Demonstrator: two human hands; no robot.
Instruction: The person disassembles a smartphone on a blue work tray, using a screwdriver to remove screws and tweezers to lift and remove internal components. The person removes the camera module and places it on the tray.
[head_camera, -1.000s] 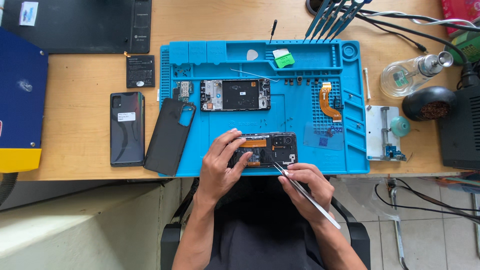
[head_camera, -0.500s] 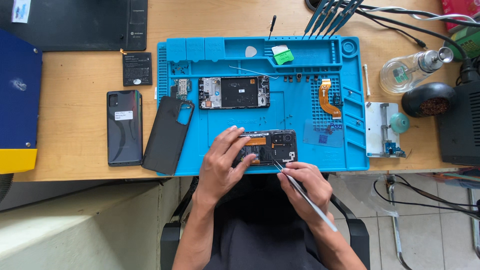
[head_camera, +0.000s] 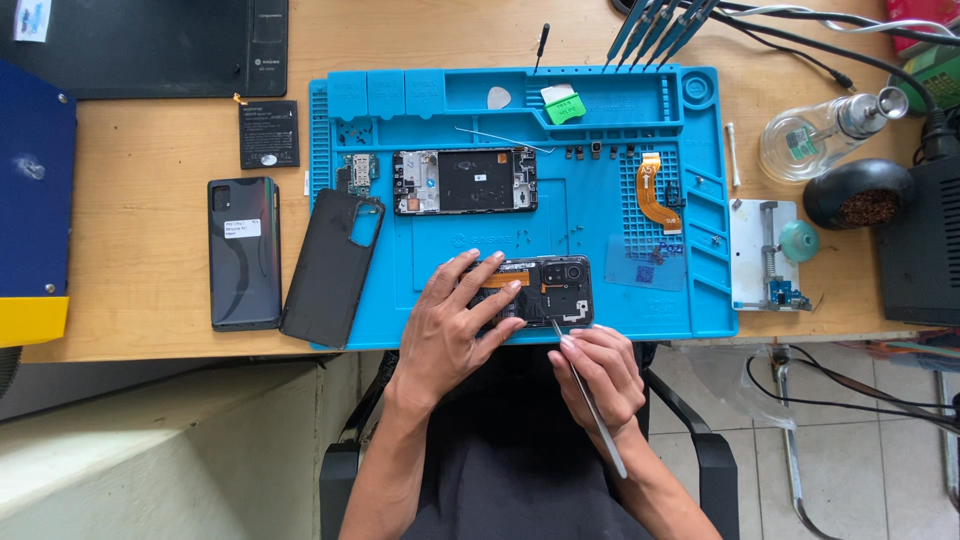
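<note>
- The left hand (head_camera: 450, 325) lies flat on the opened phone (head_camera: 540, 290), fingers spread wide over its left half and pressing it down onto the blue work mat (head_camera: 600, 215).
- The opened phone sits at the near edge of the mat, lengthwise left to right, its back cover off; an orange strip and the camera block show at its right part.
- The right hand (head_camera: 600, 375) pinches a pair of metal tweezers (head_camera: 588, 395), fingers drawn narrow around the shaft; the tip meets the phone's near edge just right of the left hand's fingertips.
- The tweezers slant from the phone back toward the person, the rear end passing over the right wrist.
- Farther on the mat lies a second phone frame (head_camera: 465, 182), black in the middle with bare parts at both ends, well apart from the hands.
- Right of that frame an orange flex cable (head_camera: 652, 190) rests on the mat's dotted field.
- A black back cover (head_camera: 332, 265) lies tilted across the mat's left edge, and a dark phone (head_camera: 243, 252) lies just left of it on the wooden table (head_camera: 140, 250).
- A small black battery (head_camera: 268, 133) lies far of the dark phone.
- At the far right stand a glass bottle (head_camera: 815, 135) on its side and a black bowl (head_camera: 858, 193) with brownish filling.
</note>
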